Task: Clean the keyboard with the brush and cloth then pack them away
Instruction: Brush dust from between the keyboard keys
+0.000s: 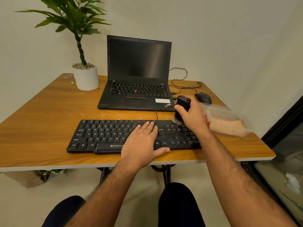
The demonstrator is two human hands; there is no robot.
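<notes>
Flat on the keyboard (114, 136), the left hand (144, 141) steadies it with straight fingers; the right hand (191, 117) grips the brush (182, 108), bristles at the far right keys. Short, light strokes away from the table (49, 115) edge should work best. Cloth (226, 126) sits in its container.

One black Zebronics keyboard (105, 136), one black brush (182, 107), one open ThinkPad laptop (137, 74), one black mouse (203, 97), one clear plastic container (226, 122), one potted plant (82, 46), two hands, left hand (141, 143), right hand (193, 117), one wooden table (41, 112)
</notes>
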